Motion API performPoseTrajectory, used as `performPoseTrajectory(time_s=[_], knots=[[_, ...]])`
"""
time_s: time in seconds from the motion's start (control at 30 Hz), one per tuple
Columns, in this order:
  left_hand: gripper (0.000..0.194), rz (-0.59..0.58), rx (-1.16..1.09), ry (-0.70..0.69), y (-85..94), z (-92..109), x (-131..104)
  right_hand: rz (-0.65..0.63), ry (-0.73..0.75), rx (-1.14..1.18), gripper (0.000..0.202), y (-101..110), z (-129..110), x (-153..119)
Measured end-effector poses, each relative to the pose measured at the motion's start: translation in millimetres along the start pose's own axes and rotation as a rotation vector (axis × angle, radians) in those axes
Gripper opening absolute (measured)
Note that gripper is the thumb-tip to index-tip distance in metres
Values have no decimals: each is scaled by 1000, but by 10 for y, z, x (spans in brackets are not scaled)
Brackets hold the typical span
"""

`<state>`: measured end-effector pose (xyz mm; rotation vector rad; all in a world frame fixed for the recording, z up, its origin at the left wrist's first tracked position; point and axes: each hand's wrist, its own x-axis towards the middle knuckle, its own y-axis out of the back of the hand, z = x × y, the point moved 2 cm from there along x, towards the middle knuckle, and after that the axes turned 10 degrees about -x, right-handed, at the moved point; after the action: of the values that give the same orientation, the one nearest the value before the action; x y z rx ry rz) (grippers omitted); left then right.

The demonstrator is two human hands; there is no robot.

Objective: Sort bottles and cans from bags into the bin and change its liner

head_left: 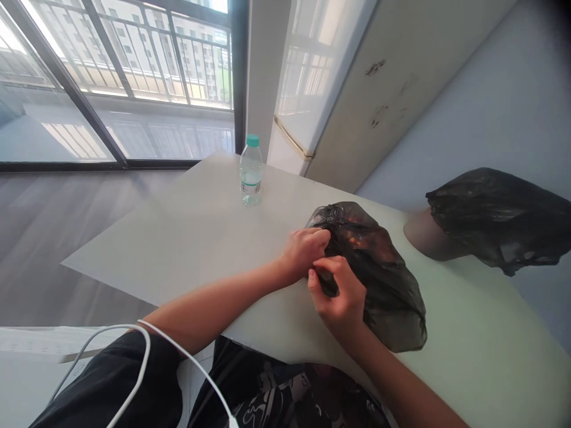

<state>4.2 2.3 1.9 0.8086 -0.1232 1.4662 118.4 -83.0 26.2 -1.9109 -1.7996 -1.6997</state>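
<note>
Right of frame centre, left hand is clenching black plastic bag; right hand is curling, hold indeterminable.

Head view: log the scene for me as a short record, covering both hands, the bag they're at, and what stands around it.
Left hand: closed at the left edge of the black plastic bag
Right hand: thumb and forefinger bent close together beside the left hand; grip unclear
Bag contents: something reddish shows through the film; cannot tell what
Bag support: white table
Beyond the hands: clear bottle, upright, green cap on
Right of the bag: brownish container, a second black bag over its end
</note>
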Motion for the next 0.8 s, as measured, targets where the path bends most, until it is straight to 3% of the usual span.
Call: performPoseTrajectory(time_s=[0.13, 0.37, 0.67, 0.8], knots=[[18, -46, -30, 5, 15, -21, -15, 17, -13, 58, 25, -123, 102, 23], [19, -112, -10, 31, 5, 18, -47, -10, -30, 76, 38, -94, 151, -26], [20, -100, -53, -10, -1, 70, -68, -75, 9, 92, 23, -72, 145, 14], [16, -64, -42, 0, -16, 68, -61, -32, 47, 98, 17, -84, 155, -24]])
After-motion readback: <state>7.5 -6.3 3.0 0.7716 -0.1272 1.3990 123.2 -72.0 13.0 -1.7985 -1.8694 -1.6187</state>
